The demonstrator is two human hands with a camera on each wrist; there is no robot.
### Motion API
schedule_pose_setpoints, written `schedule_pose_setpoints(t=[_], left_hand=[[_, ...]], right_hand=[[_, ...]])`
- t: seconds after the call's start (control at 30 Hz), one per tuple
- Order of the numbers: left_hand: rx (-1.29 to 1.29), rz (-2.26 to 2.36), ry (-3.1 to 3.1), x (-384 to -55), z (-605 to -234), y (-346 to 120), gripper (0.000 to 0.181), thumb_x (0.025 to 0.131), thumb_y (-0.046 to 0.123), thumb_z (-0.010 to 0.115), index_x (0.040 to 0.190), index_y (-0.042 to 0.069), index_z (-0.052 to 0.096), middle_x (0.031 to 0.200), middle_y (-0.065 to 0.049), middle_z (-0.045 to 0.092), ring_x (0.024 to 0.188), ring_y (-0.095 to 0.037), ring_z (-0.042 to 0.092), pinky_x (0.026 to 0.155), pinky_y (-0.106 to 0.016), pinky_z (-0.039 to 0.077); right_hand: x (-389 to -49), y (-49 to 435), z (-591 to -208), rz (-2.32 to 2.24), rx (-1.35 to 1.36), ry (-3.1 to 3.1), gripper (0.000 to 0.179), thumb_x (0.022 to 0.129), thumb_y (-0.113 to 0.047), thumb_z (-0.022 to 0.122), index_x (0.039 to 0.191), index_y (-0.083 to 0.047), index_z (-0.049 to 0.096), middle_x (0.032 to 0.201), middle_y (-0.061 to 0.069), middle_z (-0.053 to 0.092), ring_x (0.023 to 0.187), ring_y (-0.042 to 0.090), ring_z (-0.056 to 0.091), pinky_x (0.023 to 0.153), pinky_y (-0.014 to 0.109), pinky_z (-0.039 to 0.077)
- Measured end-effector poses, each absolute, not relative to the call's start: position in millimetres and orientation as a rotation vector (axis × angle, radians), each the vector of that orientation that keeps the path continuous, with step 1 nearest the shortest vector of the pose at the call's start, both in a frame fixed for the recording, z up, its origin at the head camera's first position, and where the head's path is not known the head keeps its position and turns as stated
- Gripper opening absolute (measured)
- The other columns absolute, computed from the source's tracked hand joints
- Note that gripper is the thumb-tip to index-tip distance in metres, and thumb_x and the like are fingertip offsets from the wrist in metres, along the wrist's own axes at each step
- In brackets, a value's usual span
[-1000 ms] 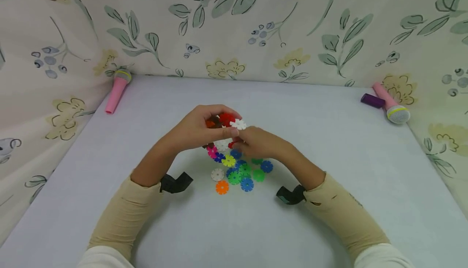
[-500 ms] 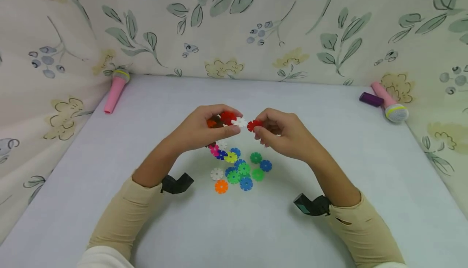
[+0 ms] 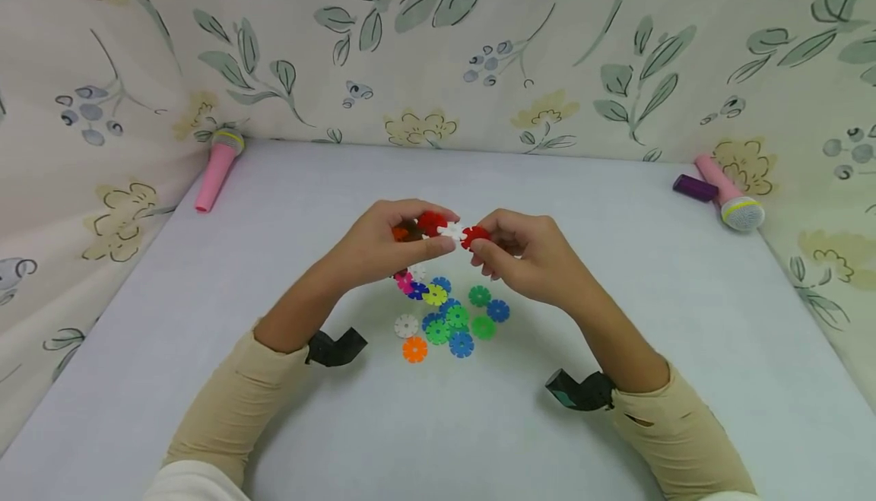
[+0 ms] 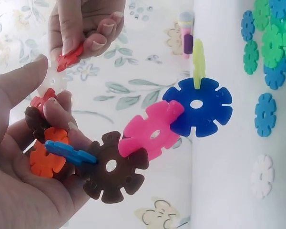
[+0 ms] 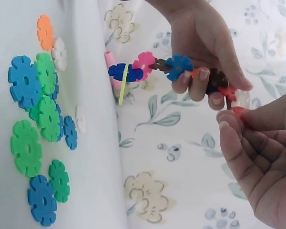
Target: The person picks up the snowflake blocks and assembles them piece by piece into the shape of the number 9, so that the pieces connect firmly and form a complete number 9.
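My left hand [image 3: 369, 248] holds a chain of notched plastic snowflake discs, pinching it near its white disc [image 3: 452, 233]. From there the chain runs through red, brown, orange and blue discs. Its far end hangs free, with a brown disc [image 4: 96, 172], a pink disc [image 4: 145, 137], a dark blue disc [image 4: 212, 98] and a yellow disc [image 4: 199, 62]. My right hand [image 3: 534, 259] pinches a red disc [image 3: 475, 237] between thumb and fingers, its edge against the white disc. Whether their slots are engaged cannot be told.
Loose discs lie on the white table [image 3: 438, 425] below the hands: several green [image 3: 484, 327] and blue [image 3: 461, 344], one orange [image 3: 414, 350] and white ones [image 3: 407, 326]. Pink toy microphones stand at back left [image 3: 219, 170] and back right [image 3: 731, 193], the latter beside a purple block [image 3: 695, 188].
My right hand has moved up and right from beside the left hand, bringing the red disc into view, then brought it against the white disc. The left hand has shifted slightly right.
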State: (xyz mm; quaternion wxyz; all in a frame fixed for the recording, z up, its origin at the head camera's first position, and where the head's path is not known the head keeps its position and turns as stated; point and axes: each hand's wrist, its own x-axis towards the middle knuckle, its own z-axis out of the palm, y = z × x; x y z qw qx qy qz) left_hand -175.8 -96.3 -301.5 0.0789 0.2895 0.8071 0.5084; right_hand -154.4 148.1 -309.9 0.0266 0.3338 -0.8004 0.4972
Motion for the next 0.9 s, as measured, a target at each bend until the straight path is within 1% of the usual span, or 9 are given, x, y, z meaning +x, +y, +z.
schedule_pose_setpoints(t=[0.1,0.23,0.3,0.43,0.53,0.7,0.77,0.83,0.9], left_hand=[[0.867,1.515,2.419,-176,-305,-94,0.036,0.092,0.023,0.075,0.125,0.011,0.069,0.098,-0.001,0.068,0.076,-0.023,0.061,0.065,-0.036,0.053],[0.851,1.475,2.449,-177,-308,-92,0.036,0.092,0.025,0.075,0.125,0.011,0.069,0.095,-0.001,0.067,0.076,-0.023,0.060,0.066,-0.036,0.053],[0.839,1.455,2.476,-178,-307,-94,0.036,0.092,0.026,0.075,0.124,0.011,0.070,0.093,-0.001,0.067,0.077,-0.023,0.060,0.066,-0.037,0.053],[0.799,1.381,2.543,-178,-299,-100,0.036,0.089,0.029,0.078,0.121,0.013,0.071,0.095,0.001,0.068,0.083,-0.021,0.062,0.070,-0.037,0.055],[0.761,1.355,2.556,-179,-296,-104,0.037,0.088,0.030,0.079,0.120,0.013,0.070,0.100,0.001,0.068,0.088,-0.020,0.063,0.074,-0.036,0.056],[0.721,1.384,2.540,-179,-293,-108,0.037,0.089,0.027,0.077,0.120,0.011,0.065,0.109,-0.004,0.067,0.090,-0.020,0.064,0.079,-0.037,0.055],[0.727,1.376,2.545,-179,-292,-108,0.038,0.089,0.026,0.077,0.121,0.010,0.062,0.111,-0.006,0.065,0.092,-0.020,0.063,0.080,-0.036,0.055],[0.738,1.359,2.550,-180,-293,-108,0.040,0.090,0.025,0.076,0.122,0.008,0.061,0.112,-0.007,0.065,0.095,-0.021,0.062,0.081,-0.036,0.055],[0.747,1.350,2.544,-180,-293,-108,0.041,0.091,0.024,0.074,0.124,0.006,0.060,0.114,-0.007,0.064,0.099,-0.021,0.062,0.084,-0.037,0.055]], right_hand=[[-154,147,-312,1.512,1.000,-2.498,0.003,0.095,-0.002,0.066,0.097,-0.001,0.067,0.078,0.005,0.068,0.063,0.019,0.064,0.060,0.031,0.057],[-155,145,-315,1.521,0.951,-2.520,0.004,0.096,-0.002,0.066,0.097,0.001,0.067,0.077,0.005,0.067,0.062,0.021,0.063,0.060,0.030,0.057],[-156,142,-316,1.556,0.932,-2.520,0.005,0.095,-0.002,0.067,0.099,0.001,0.067,0.079,0.004,0.067,0.064,0.021,0.065,0.061,0.031,0.058],[-162,140,-320,1.543,0.938,-2.576,0.015,0.093,-0.003,0.071,0.107,-0.003,0.066,0.088,0.002,0.068,0.073,0.019,0.065,0.066,0.033,0.058],[-168,142,-327,1.391,0.979,-2.721,0.019,0.091,-0.006,0.073,0.109,-0.006,0.066,0.091,0.000,0.067,0.080,0.016,0.063,0.068,0.032,0.057],[-177,143,-344,1.052,1.108,-3.067,0.014,0.092,-0.008,0.072,0.105,-0.009,0.069,0.089,-0.004,0.065,0.083,0.016,0.059,0.072,0.030,0.054],[-178,140,-350,0.930,1.131,-3.191,0.014,0.090,-0.011,0.075,0.104,-0.011,0.070,0.088,-0.005,0.064,0.084,0.017,0.058,0.073,0.029,0.053],[-178,136,-355,0.843,1.134,-3.286,0.018,0.088,-0.016,0.078,0.103,-0.012,0.070,0.086,-0.005,0.062,0.085,0.017,0.057,0.073,0.029,0.052],[-176,132,-359,0.814,1.113,-3.349,0.025,0.085,-0.022,0.083,0.105,-0.013,0.070,0.084,-0.004,0.061,0.084,0.017,0.057,0.072,0.029,0.052]])
